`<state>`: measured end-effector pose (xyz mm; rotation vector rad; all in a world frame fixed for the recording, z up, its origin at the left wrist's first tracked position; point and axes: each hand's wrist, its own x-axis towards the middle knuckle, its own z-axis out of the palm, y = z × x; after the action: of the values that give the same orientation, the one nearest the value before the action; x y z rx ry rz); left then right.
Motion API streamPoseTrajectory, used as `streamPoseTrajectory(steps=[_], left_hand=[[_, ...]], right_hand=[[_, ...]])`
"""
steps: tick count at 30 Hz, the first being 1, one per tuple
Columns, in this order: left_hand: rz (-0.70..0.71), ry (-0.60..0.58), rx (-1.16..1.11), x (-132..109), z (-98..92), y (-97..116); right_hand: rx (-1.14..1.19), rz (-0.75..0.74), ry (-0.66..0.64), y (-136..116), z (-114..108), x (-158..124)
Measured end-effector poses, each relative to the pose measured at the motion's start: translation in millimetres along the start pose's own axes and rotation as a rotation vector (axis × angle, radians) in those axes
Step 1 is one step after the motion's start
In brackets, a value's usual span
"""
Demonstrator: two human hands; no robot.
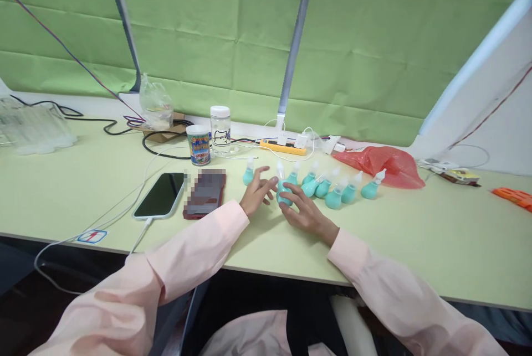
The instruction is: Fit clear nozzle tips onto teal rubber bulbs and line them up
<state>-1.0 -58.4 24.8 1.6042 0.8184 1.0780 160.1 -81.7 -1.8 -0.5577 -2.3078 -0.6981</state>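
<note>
My right hand [302, 210] has its fingers around a teal bulb with a clear pointed tip [284, 190], which stands upright above the table. Just left of that bulb is my left hand [259, 191], its fingers spread and nothing in them. Behind my left hand a single teal bulb [248, 174] stands upright. Several more teal bulbs with clear tips are grouped to the right, among them one in front [333, 199] and one at the far right, tilted [369, 190].
A black-screened phone [160, 196] on a white cable and a dark red phone [211, 190] lie at left. Behind stand a printed cup [200, 148], a lidded jar [220, 129] and a yellow power strip [286, 148]. A red plastic bag [384, 163] lies at right.
</note>
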Motion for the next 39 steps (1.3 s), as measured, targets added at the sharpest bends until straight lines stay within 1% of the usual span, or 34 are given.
streamPoseTrajectory(steps=[1,2,3,5,6,7,9,10,11,12,13,14,16,17,18,20,22,24,26,28,30,31,32,35,37,39], left_hand=[[-0.049,-0.067,-0.073,-1.4,4.1,-1.9],[-0.091,-0.108,-0.13,-2.6,7.9,-3.5],[-0.125,-0.118,-0.172,-3.4,11.2,-4.8],[-0.161,-0.077,-0.215,-4.3,15.3,-6.4],[-0.155,-0.048,-0.213,-4.6,16.0,-6.7],[-0.133,-0.027,-0.191,-5.0,15.9,-6.8],[-0.038,-0.013,-0.068,-6.2,14.3,-6.4],[0.034,-0.019,0.043,-7.3,13.2,-6.2],[0.116,-0.038,0.183,-8.5,12.2,-6.2],[0.202,-0.073,0.341,-9.9,11.5,-6.5],[0.282,-0.12,0.506,-11.2,11.1,-7.2],[0.345,-0.176,0.66,-12.2,11.2,-8.2],[0.405,-0.283,0.884,-13.4,12.0,-10.9],[0.411,-0.312,0.952,-13.4,12.6,-12.3],[0.409,-0.318,0.996,-13.1,13.2,-13.6],[0.4,-0.302,1.036,-12.2,13.5,-15.1],[0.395,-0.296,1.053,-11.2,12.7,-15.3],[0.399,-0.325,1.06,-10.8,11.3,-14.3],[0.415,-0.355,1.059,-11.0,10.2,-12.9],[0.44,-0.37,1.045,-11.6,9.7,-11.4],[0.459,-0.372,1.015,-12.2,9.7,-10.1],[0.461,-0.366,0.996,-12.3,9.7,-9.7],[0.455,-0.351,0.98,-12.3,9.5,-9.5],[0.405,-0.274,0.96,-10.9,8.1,-10.0],[0.369,-0.214,0.969,-9.3,7.2,-10.5],[0.349,-0.17,0.982,-7.9,7.1,-10.8]], right_hand=[[0.009,-0.022,-0.003,-1.6,-1.2,-1.6],[0.024,-0.041,-0.012,-3.8,-2.0,-2.3],[0.048,-0.052,-0.026,-6.5,-2.5,-2.0],[0.126,-0.03,-0.028,-11.8,-3.3,0.2],[0.175,0.02,0.004,-13.9,-3.8,1.7],[0.225,0.102,0.056,-15.3,-4.4,3.1],[0.333,0.334,0.178,-15.4,-5.7,5.0],[0.396,0.469,0.229,-14.2,-6.1,5.5],[0.471,0.599,0.254,-12.4,-6.2,5.8],[0.555,0.707,0.25,-10.3,-6.0,5.8],[0.637,0.779,0.215,-8.3,-5.3,5.6],[0.702,0.818,0.157,-6.6,-4.2,5.2],[0.75,0.826,0.023,-4.8,-1.3,4.3],[0.734,0.821,-0.023,-4.7,0.3,3.9],[0.706,0.821,-0.046,-5.0,1.9,3.4],[0.659,0.851,-0.045,-5.9,4.8,2.8],[0.669,0.905,-0.019,-6.1,7.2,2.3],[0.753,0.971,-0.016,-4.5,9.2,2.1],[0.879,1.05,-0.043,-1.4,10.8,2.2],[1.004,1.159,-0.07,2.0,11.2,2.9],[1.073,1.262,-0.072,4.4,10.4,3.8],[1.065,1.284,-0.061,5.0,9.6,4.2],[1.02,1.272,-0.043,5.1,8.8,4.3],[0.73,1.112,0.022,4.3,7.3,2.1],[0.538,1.02,0.012,4.6,8.3,-1.3],[0.397,0.985,-0.044,6.6,10.6,-5.5]])
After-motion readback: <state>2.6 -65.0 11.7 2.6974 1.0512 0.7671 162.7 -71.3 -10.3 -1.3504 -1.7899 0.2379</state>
